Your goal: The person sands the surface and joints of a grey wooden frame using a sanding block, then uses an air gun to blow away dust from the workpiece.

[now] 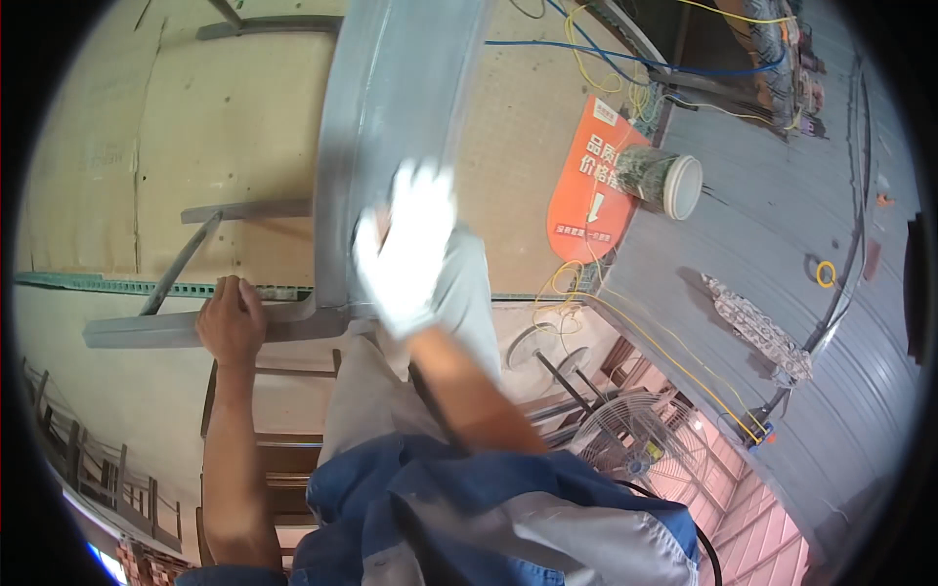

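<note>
A long grey piece of furniture (pixel 401 88) with a smooth, pale-streaked surface runs from the far edge toward me. Grey legs and bars stick out from its left side. My left hand (pixel 232 319) is bare and wraps around the near grey leg (pixel 137 330), well left of the main panel. In a white glove, my right hand (pixel 410 249) lies flat over the near part of the panel, fingers stretched out and somewhat blurred. Whatever may be under its palm is hidden. My trouser leg (pixel 469 293) shows beside and behind the gloved hand.
Below the furniture is a tan board (pixel 88 146). To the right are an orange sign (pixel 586 195), a tipped white-rimmed bucket (pixel 684 188), yellow cords and blue hoses (pixel 586 44). A wire-caged fan (pixel 640 449) stands near right. Dark wooden frames (pixel 107 479) stand at lower left.
</note>
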`<control>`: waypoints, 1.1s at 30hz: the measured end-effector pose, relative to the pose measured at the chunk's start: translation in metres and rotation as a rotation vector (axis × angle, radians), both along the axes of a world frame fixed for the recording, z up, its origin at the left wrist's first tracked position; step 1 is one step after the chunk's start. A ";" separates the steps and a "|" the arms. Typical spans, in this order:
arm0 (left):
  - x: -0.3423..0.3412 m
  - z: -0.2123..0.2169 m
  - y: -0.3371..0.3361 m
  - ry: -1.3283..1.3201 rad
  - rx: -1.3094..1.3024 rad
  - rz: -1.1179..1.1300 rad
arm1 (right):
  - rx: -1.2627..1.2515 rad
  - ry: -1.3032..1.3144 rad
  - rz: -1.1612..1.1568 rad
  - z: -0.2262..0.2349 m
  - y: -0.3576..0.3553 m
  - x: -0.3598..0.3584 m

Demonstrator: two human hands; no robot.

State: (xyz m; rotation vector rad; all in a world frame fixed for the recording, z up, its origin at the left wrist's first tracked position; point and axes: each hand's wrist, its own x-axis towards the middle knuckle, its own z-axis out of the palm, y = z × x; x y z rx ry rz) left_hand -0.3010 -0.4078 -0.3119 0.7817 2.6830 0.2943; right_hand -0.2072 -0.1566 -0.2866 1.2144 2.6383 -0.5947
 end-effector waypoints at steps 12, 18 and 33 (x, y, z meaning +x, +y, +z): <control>0.004 0.010 0.009 0.005 0.066 0.001 | 0.507 0.464 0.099 0.003 0.187 -0.163; 0.002 0.011 0.012 0.065 0.093 0.047 | 0.419 0.523 0.296 0.012 0.117 -0.084; -0.006 0.015 0.019 -0.004 0.008 0.193 | -0.025 0.230 0.851 0.043 -0.029 0.144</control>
